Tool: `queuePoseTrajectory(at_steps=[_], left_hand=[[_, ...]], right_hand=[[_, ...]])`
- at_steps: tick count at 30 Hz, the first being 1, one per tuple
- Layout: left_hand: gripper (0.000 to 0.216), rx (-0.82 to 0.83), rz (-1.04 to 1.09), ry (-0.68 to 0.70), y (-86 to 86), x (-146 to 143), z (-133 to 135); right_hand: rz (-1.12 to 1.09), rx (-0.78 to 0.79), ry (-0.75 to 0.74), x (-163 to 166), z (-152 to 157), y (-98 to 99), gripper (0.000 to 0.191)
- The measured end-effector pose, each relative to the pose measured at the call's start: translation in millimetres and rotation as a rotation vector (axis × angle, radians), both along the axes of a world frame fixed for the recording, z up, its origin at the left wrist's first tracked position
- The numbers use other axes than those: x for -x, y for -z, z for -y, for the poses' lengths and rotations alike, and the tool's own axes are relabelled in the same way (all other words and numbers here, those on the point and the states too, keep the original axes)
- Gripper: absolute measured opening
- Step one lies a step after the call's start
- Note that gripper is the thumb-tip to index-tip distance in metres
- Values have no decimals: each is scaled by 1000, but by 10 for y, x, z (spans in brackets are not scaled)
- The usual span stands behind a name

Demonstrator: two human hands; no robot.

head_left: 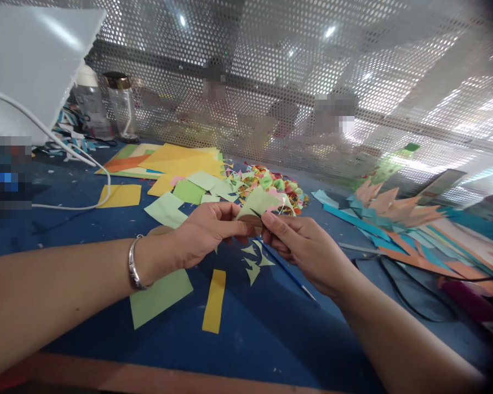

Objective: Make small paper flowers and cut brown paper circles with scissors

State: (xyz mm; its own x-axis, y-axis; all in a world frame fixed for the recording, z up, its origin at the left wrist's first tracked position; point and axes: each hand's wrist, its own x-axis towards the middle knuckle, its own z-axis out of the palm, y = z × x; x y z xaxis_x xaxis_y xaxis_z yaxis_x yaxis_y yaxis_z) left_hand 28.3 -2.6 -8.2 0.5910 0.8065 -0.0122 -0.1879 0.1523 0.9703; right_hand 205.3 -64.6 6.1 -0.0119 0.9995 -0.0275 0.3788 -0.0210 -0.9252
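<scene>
I hold a small light green paper piece (pixel 258 205) at the middle of the frame, pinched between both hands just above the blue table (pixel 238 350). My left hand (pixel 207 232) grips its left edge with thumb and fingertips, a silver bracelet (pixel 135 268) on that wrist. My right hand (pixel 302 246) grips the right edge the same way, and a thin blue stick (pixel 290 276) slants from under that hand toward the lower right; I cannot tell whether the fingers also hold it. A brownish round bit sits against the underside of the paper, too hidden to name.

Directly below the hands lie small green offcuts (pixel 252 265), pointed and notched, which I judge to be trimmings from pieces like this one. Beside them lie a yellow strip (pixel 214 301) and a green rectangle (pixel 160 298), both uncut.

Behind the paper, a heap of curled multicoloured paper shapes (pixel 277 189) suggests many pieces already finished. Further left, green squares (pixel 176 200) and yellow sheets (pixel 181 158) wait as stock, so I judge the work well under way with plenty left. At the right lie orange and teal cutouts (pixel 388 213); in the upper left stand two clear bottles (pixel 107 106). A perforated metal screen (pixel 271 65) crosses the top.
</scene>
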Motion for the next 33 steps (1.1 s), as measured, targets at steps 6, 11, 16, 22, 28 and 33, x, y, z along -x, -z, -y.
queuePoseTrajectory(at_steps=[6,11,16,22,28,33], left_hand=[[17,-12,-5,-34,35,-5,-15],[17,-31,-42,-56,24,0,-20],[16,-41,-46,-42,8,6,-15],[13,-29,-6,-34,-5,3,-1],[17,-3,-33,-50,-6,9,-4],[14,-40,-47,-64,-7,15,1]], right_hand=[[44,-29,-13,0,-2,-17,57],[51,-30,-8,0,7,-22,57],[28,-25,-6,13,20,-30,57],[-41,7,-1,31,14,-37,58],[-8,4,-4,15,4,-22,58],[77,-44,-14,-3,4,-26,57]])
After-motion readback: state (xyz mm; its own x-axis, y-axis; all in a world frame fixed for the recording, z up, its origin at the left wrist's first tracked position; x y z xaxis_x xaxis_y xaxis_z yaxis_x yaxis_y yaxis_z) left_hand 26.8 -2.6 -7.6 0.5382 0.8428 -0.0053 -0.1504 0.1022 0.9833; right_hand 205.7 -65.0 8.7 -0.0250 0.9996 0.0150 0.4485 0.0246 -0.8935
